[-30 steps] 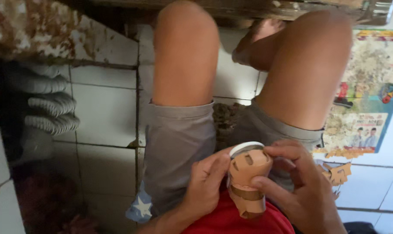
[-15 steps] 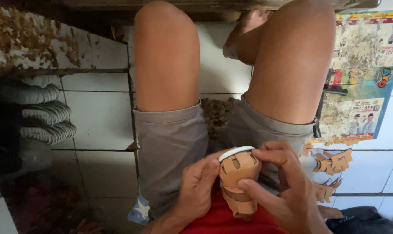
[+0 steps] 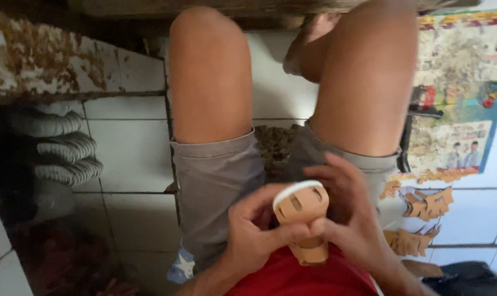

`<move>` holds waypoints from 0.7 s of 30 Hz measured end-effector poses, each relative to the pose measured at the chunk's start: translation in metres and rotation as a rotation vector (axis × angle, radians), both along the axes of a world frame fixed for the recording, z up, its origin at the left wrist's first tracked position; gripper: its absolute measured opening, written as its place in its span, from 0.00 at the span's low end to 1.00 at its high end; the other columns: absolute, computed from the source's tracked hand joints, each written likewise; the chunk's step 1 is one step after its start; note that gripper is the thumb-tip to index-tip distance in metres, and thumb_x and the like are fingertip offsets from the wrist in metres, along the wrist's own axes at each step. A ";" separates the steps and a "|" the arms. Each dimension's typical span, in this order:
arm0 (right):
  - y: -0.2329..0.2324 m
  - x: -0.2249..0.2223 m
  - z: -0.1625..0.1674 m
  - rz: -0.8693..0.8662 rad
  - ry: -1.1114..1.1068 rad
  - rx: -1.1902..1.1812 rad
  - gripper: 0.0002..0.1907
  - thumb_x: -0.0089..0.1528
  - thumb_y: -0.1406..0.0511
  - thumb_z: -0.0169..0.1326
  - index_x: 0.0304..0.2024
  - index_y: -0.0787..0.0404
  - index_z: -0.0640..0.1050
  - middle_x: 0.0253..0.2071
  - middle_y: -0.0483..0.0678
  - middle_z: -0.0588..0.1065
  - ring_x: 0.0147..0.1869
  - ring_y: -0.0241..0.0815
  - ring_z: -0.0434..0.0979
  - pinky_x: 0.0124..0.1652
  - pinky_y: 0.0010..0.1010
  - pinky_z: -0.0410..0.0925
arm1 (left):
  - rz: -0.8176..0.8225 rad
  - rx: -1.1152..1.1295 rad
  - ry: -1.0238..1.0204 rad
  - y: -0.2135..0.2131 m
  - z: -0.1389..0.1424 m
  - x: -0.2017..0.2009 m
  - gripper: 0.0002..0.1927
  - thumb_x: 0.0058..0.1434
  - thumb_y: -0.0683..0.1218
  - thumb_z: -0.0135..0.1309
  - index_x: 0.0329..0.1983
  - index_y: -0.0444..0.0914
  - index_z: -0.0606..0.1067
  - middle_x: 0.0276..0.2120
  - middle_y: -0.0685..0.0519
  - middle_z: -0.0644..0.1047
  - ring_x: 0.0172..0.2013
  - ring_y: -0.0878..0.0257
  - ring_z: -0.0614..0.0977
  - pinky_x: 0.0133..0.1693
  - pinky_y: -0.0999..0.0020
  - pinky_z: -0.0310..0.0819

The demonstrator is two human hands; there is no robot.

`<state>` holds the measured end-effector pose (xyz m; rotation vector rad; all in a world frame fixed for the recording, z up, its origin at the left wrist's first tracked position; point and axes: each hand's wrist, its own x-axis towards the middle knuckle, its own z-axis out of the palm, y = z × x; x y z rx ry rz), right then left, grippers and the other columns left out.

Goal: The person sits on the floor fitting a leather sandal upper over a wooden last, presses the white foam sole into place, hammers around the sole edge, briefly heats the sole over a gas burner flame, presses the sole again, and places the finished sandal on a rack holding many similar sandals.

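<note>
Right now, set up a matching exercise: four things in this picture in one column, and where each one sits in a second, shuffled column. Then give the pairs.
Things:
1. tan leather piece
2. cut leather shapes
3. rolled grey cloths
4. printed poster

Places:
A. stacked at the far left, under the rusty ledge
B. held between the left hand and right hand, over the lap
C. spread on the floor beside the right knee
D. heaped on the floor tiles by the right thigh, below the poster

Pairs: 1-B, 2-D, 3-A, 4-C
</note>
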<state>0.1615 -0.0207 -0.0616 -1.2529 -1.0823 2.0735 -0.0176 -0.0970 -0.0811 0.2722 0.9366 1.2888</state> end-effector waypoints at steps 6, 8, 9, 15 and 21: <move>0.016 0.001 0.007 0.239 0.124 -0.367 0.53 0.46 0.59 0.74 0.69 0.67 0.65 0.61 0.54 0.74 0.63 0.43 0.74 0.60 0.36 0.69 | 0.165 0.092 -0.205 0.059 0.025 -0.016 0.40 0.58 0.38 0.62 0.73 0.33 0.59 0.53 0.43 0.71 0.52 0.53 0.78 0.53 0.55 0.77; 0.022 -0.005 0.010 0.215 0.020 -0.309 0.47 0.45 0.63 0.75 0.63 0.70 0.69 0.56 0.56 0.79 0.59 0.45 0.78 0.57 0.38 0.71 | 0.123 0.180 -0.173 0.083 0.034 -0.029 0.42 0.59 0.38 0.62 0.75 0.35 0.57 0.56 0.43 0.70 0.55 0.52 0.78 0.57 0.55 0.75; 0.029 -0.009 0.010 0.173 -0.069 -0.132 0.48 0.43 0.64 0.75 0.64 0.67 0.70 0.55 0.53 0.79 0.58 0.44 0.78 0.57 0.37 0.71 | 0.094 0.198 -0.147 0.095 0.039 -0.034 0.44 0.59 0.39 0.63 0.75 0.37 0.56 0.58 0.43 0.70 0.57 0.52 0.78 0.59 0.56 0.75; 0.078 -0.046 0.026 -0.020 -0.474 1.026 0.43 0.47 0.64 0.73 0.62 0.66 0.69 0.59 0.56 0.74 0.63 0.49 0.74 0.60 0.36 0.67 | 0.007 0.314 0.298 0.150 0.075 -0.044 0.38 0.66 0.48 0.60 0.75 0.35 0.58 0.67 0.45 0.69 0.64 0.59 0.73 0.67 0.62 0.66; 0.147 -0.048 0.064 -0.087 -0.436 1.379 0.27 0.58 0.70 0.67 0.59 0.66 0.72 0.54 0.54 0.74 0.56 0.49 0.75 0.56 0.38 0.69 | -0.061 0.788 1.244 0.190 0.086 -0.075 0.29 0.66 0.48 0.62 0.68 0.36 0.69 0.60 0.47 0.78 0.60 0.53 0.78 0.68 0.57 0.67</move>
